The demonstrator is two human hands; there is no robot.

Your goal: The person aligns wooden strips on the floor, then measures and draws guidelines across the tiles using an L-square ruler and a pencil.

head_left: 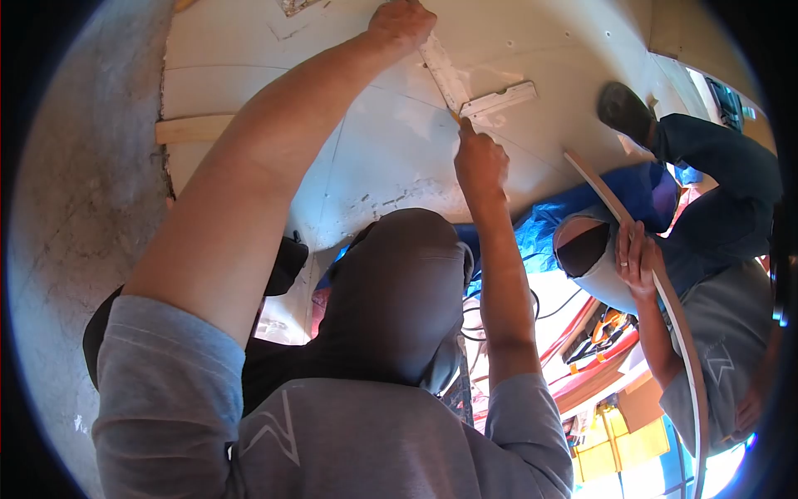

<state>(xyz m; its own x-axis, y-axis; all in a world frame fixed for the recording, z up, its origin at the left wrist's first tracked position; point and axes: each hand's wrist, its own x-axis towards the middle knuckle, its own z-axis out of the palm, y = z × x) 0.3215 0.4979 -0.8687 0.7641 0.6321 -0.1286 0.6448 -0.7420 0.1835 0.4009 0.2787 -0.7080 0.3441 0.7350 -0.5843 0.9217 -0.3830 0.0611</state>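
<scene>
My left hand [403, 23] is closed on the upper end of a worn, whitish carpenter's square [445, 75], which lies on a large pale board [391, 125]. The square's shorter arm [500, 100] points to the right. My right hand [482, 164] is closed just below the square's corner. A slim yellow pencil [455, 116] shows at its fingertips, its tip against the edge of the square. Most of the pencil is hidden in the fingers. Faint lines cross the board.
At the right another person [731, 349] holds a long thin wooden strip [682, 324]. Below are a blue tarp [540, 229], an orange and black tool [611, 328] and yellow boxes [619, 441]. A wooden batten [193, 129] sits at the board's left edge, beside a concrete surface [91, 166].
</scene>
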